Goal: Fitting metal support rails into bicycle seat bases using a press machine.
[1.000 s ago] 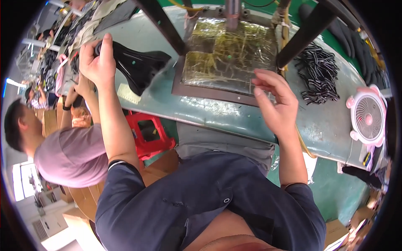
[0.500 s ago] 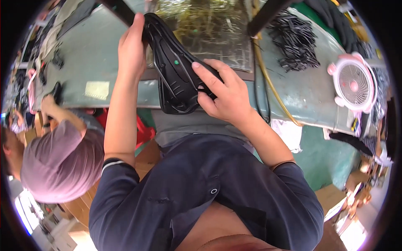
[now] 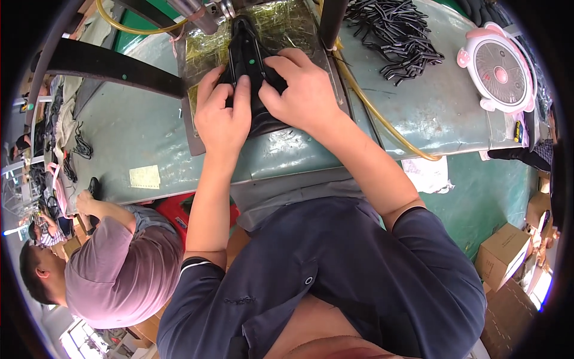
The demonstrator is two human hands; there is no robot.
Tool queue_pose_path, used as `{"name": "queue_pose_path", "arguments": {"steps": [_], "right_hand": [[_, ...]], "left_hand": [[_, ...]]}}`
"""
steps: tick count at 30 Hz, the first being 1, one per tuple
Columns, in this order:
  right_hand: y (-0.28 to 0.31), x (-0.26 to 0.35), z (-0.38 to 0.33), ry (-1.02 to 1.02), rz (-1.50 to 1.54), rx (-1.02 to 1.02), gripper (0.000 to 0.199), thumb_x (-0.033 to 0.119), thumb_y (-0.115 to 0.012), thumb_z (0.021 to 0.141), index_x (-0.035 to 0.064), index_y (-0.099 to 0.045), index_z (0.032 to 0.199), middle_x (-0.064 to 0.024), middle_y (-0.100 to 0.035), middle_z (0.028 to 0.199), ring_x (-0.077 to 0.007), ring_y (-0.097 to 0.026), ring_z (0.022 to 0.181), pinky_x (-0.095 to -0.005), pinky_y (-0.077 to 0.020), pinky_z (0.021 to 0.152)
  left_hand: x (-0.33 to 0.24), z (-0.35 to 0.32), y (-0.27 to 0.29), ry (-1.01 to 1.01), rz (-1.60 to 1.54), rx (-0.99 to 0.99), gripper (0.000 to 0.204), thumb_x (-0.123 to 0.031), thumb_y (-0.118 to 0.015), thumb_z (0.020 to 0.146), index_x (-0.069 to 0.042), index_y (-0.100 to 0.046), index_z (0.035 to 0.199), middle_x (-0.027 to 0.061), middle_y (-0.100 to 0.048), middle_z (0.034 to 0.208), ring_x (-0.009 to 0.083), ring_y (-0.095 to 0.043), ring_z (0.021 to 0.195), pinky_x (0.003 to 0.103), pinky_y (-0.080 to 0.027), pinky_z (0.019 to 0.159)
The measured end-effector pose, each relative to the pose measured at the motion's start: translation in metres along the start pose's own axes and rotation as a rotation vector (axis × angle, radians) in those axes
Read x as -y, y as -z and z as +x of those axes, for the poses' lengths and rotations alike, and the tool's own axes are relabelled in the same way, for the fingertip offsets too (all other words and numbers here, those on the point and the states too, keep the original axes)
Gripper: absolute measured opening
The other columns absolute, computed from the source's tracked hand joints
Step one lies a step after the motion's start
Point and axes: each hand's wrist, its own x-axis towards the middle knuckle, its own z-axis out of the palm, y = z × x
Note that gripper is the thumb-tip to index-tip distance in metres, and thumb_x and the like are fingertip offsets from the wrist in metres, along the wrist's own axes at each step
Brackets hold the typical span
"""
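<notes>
A black bicycle saddle (image 3: 258, 110) lies underside up on a plate covered with clear yellowish tape (image 3: 206, 51), its narrow nose pointing away from me. A small green dot shows on its middle, and thin dark rails run along it. My left hand (image 3: 224, 116) grips the left side, thumb resting on the underside. From the right, my right hand (image 3: 305, 90) holds the other side, thumb and fingers bent around a rail. The fingertips of both hands are partly hidden against the saddle. Just beyond the nose hangs a metal cylinder (image 3: 200, 15) of a machine.
Dark frame bars (image 3: 119, 69) stand left and right of the plate. A pile of black bent rods (image 3: 397, 36), a yellow hose (image 3: 382, 119) and a pink-white fan (image 3: 496, 72) are to the right. A person in a mauve shirt (image 3: 122, 269) sits at left.
Both hands have moved the saddle from a raised, tilted hold down onto the taped plate. The left hand shifted from the nose to the side. My view has moved too.
</notes>
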Motion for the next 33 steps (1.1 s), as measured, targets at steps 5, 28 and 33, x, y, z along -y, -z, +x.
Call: {"name": "queue_pose_path", "arguments": {"steps": [5, 28, 33], "right_hand": [[-0.004, -0.006, 0.003, 0.017, -0.005, 0.010, 0.032, 0.017, -0.079, 0.075, 0.0043, -0.079, 0.105, -0.0181, -0.072, 0.104, -0.0385, -0.075, 0.080, -0.0453, -0.0646, 0.072], [-0.013, -0.015, 0.026, -0.012, 0.043, 0.051, 0.085, 0.050, -0.081, 0.091, -0.0089, -0.055, 0.147, -0.0321, -0.066, 0.132, -0.0499, -0.065, 0.122, -0.0523, -0.0547, 0.104], [0.022, -0.016, 0.022, 0.025, 0.182, 0.102, 0.054, 0.005, -0.061, 0.090, 0.0011, -0.063, 0.143, -0.0269, -0.067, 0.137, -0.0449, -0.063, 0.130, -0.0485, -0.0502, 0.113]], "left_hand": [[0.001, 0.003, -0.011, -0.029, 0.117, -0.085, 0.026, -0.017, -0.079, 0.096, 0.001, -0.072, 0.079, 0.0158, -0.078, 0.120, 0.0332, -0.076, 0.088, 0.040, -0.059, 0.076], [0.020, 0.021, -0.012, 0.051, 0.056, -0.193, 0.059, -0.034, -0.086, 0.089, -0.003, -0.061, 0.134, 0.0190, -0.071, 0.128, 0.0417, -0.071, 0.115, 0.046, -0.058, 0.098], [0.029, 0.028, 0.014, 0.210, 0.131, 0.099, 0.049, -0.027, -0.080, 0.083, -0.010, -0.071, 0.128, 0.0171, -0.075, 0.126, 0.0398, -0.073, 0.114, 0.047, -0.058, 0.098]]}}
